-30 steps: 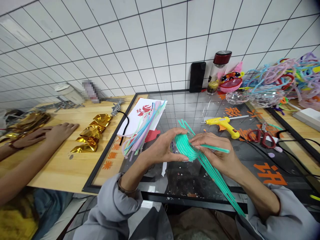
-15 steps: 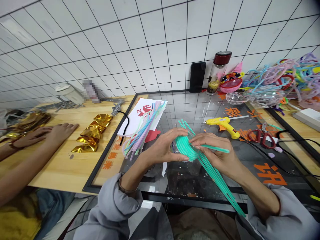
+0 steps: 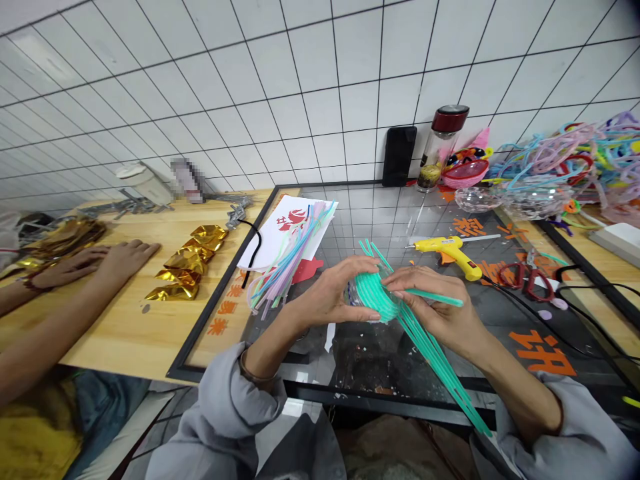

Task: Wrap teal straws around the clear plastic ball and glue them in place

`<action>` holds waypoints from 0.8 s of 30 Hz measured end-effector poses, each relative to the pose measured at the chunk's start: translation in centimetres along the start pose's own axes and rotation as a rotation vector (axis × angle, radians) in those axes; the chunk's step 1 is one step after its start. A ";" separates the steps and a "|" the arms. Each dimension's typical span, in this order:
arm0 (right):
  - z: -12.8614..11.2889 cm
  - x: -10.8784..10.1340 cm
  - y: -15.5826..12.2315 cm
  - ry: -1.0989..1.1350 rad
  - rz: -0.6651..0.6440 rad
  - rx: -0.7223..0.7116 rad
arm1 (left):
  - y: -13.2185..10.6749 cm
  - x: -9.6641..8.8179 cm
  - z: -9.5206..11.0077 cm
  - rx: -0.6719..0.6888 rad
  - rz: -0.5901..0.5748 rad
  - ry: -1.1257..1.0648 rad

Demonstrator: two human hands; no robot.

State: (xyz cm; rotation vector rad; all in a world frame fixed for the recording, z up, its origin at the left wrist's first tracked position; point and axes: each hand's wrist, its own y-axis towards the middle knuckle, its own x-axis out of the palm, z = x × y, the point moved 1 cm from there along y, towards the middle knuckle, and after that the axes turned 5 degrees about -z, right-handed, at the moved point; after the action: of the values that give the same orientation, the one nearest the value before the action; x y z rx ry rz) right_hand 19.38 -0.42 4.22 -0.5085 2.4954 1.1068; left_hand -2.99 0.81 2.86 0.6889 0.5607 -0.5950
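A small clear round container (image 3: pixel 353 293), partly covered in rows of teal pipe cleaner (image 3: pixel 379 298), is tilted above the dark glass board. My left hand (image 3: pixel 330 291) is closed around it, thumb below and fingers over the top. At its right side my right hand (image 3: pixel 437 299) pinches a teal pipe cleaner (image 3: pixel 440 298), whose free end sticks out to the right past the fingers. Several long teal pipe cleaners (image 3: pixel 445 373) trail from beneath my right hand toward my lap. Short teal ends poke up behind the container. The fingertips hide where the pinched strand meets it.
A yellow glue gun (image 3: pixel 450 250) and red-handled scissors (image 3: pixel 527 277) lie to the right. Loose pipe cleaners (image 3: pixel 290 257) rest on white paper (image 3: pixel 260 230) at left. Behind stand a phone (image 3: pixel 399 157) and a bottle (image 3: pixel 435 157). A co-worker's hands (image 3: pixel 125 257) rest near gold foil (image 3: pixel 187 263).
The whole view has shifted slightly, so things sit a little further right. Both hands keep the same hold on the container and the teal pipe cleaner.
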 end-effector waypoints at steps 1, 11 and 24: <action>0.0 0.0 0.0 0.002 0.001 0.004 | 0.0 0.0 0.0 0.023 -0.002 0.010; -0.2 0.0 0.0 -0.023 -0.022 0.004 | 0.2 -0.1 0.2 0.045 -0.002 0.009; 0.0 0.1 -0.2 -0.042 -0.029 -0.007 | 0.4 -0.3 0.4 -0.019 -0.020 0.019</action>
State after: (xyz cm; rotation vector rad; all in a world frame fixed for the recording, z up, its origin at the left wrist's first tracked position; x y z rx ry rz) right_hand 19.41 -0.52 4.07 -0.5160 2.4411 1.1045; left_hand -2.84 0.86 3.41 0.6727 0.5905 -0.6015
